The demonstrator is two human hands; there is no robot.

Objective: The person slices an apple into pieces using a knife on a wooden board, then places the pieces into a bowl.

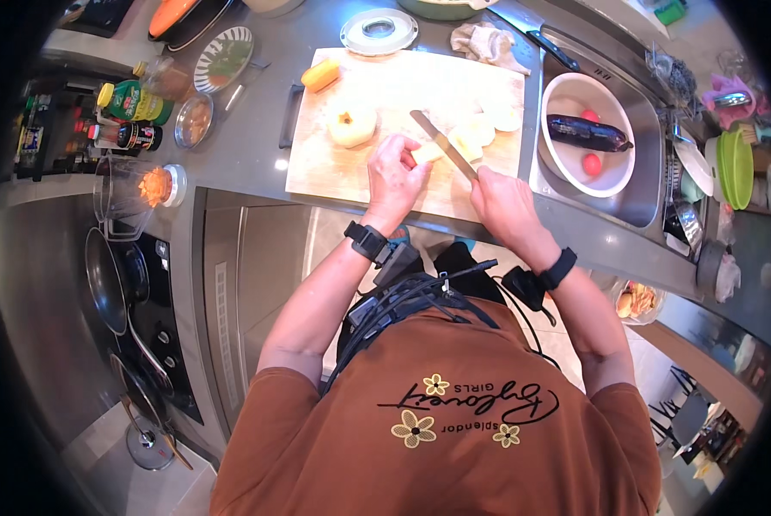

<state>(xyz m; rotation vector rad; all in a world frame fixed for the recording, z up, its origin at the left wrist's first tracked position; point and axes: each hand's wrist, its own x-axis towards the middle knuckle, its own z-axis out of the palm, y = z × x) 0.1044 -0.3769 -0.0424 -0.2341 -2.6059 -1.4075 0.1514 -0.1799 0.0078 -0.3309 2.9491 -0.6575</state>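
On a wooden cutting board [334, 174], my left hand [395, 173] holds a pale piece of peeled fruit or vegetable [428, 153] between thumb and fingers. My right hand [505, 201] grips a kitchen knife [447, 147], its blade slanting up and left beside that piece. Right of the blade lie several pale cut pieces [481, 131]. A peeled, rounded pale fruit, apparently an apple [353, 129], sits to the left of the blade with a dark hollow on top. Farther up and left lies an orange carrot piece [321, 75].
Right of the board, a white basin [553, 171] in the sink holds an eggplant [588, 133] and two red round items. A second knife [553, 50] lies by the sink's edge. Behind are a cloth [485, 44] and a lid [379, 32]; a blender jug [118, 187] stands left.
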